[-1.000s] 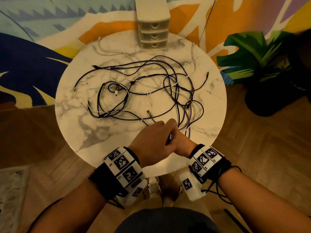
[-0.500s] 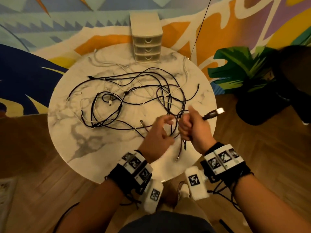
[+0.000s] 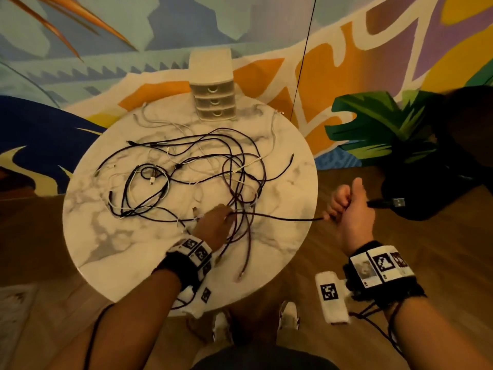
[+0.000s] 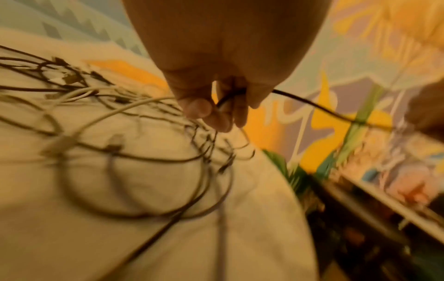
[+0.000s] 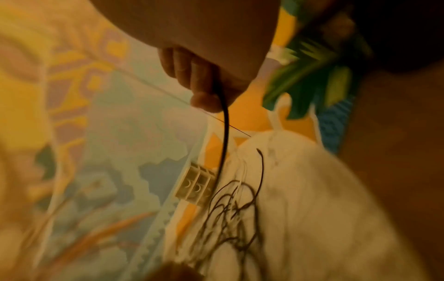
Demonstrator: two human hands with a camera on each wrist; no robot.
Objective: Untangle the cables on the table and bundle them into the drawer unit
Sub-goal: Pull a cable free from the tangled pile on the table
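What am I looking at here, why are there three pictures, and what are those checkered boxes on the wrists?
There is no machine: a person is sorting cables while wearing three cameras. The big picture comes from the head camera; the two blurry ones look along each hand from the wrists. The checkered bands are probably tracking markers.

A round marble table carries a tangle of dark and white cables and a small drawer unit at its far edge, drawers closed.

The right hand grips one black cable beyond the table's edge, its USB plug sticking out past the fist. The left hand pinches the same cable at the tangle, so it runs taut between both.
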